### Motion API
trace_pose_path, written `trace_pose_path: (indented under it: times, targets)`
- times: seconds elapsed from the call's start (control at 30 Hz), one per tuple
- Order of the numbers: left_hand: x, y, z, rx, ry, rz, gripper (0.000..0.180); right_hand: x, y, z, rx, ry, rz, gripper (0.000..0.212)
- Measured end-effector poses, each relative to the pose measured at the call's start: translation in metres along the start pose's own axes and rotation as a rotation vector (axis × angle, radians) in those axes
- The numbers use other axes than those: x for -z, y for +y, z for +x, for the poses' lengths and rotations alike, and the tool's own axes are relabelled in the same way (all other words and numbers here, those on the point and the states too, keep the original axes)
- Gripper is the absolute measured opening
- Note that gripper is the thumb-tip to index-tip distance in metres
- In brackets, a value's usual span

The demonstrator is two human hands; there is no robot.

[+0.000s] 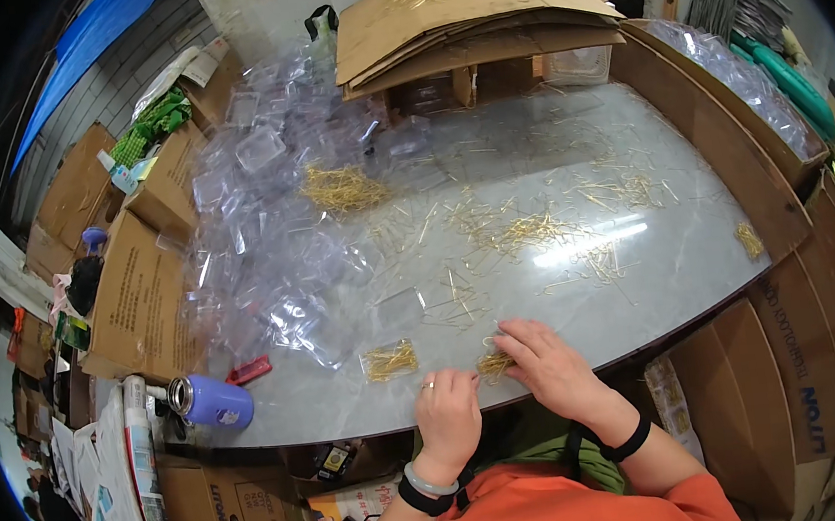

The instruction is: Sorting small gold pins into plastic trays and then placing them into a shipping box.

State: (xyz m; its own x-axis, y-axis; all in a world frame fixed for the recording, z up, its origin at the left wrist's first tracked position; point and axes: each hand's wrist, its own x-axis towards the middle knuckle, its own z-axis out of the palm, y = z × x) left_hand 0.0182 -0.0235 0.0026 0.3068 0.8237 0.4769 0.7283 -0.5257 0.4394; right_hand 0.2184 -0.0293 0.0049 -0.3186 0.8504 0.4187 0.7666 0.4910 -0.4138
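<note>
At the table's near edge, a small bunch of gold wire hooks lies between my two hands. My right hand is closed over the bunch, its thumb and fingers around the hooks' right side. My left hand has its fingers curled together just left of the bunch; whatever its fingertips pinch is hidden. Beside the left hand, a small clear plastic box holds more gold hooks. Loose gold wire hooks are scattered beyond my hands.
Clear plastic boxes heap up on the table's left, with a gold hook pile against them. A purple bottle lies near a red object. Stacked cardboard spans the back; a cardboard wall borders the right.
</note>
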Motion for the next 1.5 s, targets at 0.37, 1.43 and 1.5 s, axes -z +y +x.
trace_pose_path:
  times: [0.37,1.43,1.5]
  targets:
    - [-0.010,0.006,0.025,-0.070,-0.084,-0.114,0.012,-0.001,0.004,-0.001,-0.011,0.017,0.077,0.052]
    - [-0.006,0.000,0.024,-0.099,-0.253,-0.345,0.049,0.014,0.020,-0.003,-0.030,-0.108,0.334,0.064]
    - [-0.005,0.002,0.030,-0.147,-0.368,-0.321,0.060,0.020,0.023,-0.005,-0.045,-0.064,0.391,0.071]
